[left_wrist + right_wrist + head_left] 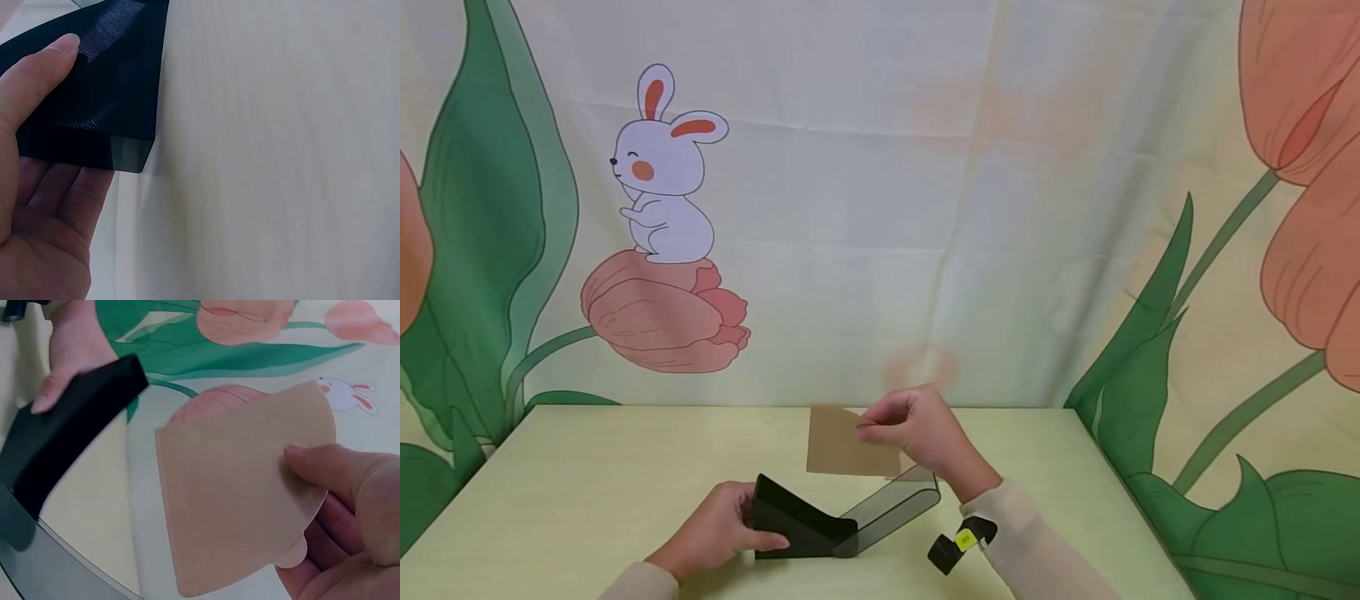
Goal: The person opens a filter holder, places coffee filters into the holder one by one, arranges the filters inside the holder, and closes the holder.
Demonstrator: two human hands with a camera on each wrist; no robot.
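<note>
**Feather-light brown paper filter (842,447) on your right, firm black case (808,535) on your left**

Nearest you, toward the left of the desk (1075,475), your left hand (715,529) grips the case by its left end, thumb on the ribbed face and fingers on the opposite side. It looks like stiff, fairly light plastic, perhaps a little slick; that solid end should take your squeeze safely. You cannot tell whether its underside touches the desk.

The smoky see-through lid (895,517) joins the case's right end and slants up toward the desk's right edge. It seems thin-walled, so avoid lifting by it: the joint could strain and the surface could scratch.

Farther off, the filter is held up in the air, in front of the desk's far edge as your head camera sees it. Your right hand (925,433) pinches one side of it, thumb on one face and fingers behind, by a small rounded tab (292,553). Expect it to be thin, bendy and easily creased, dry rather than slippery. A light pinch near the rim is enough; the straight, crimped seam (178,550) opposite is probably its stiffest line.

Beyond the desk's far edge hangs the backdrop (865,167), printed with a white rabbit (670,187).
</note>
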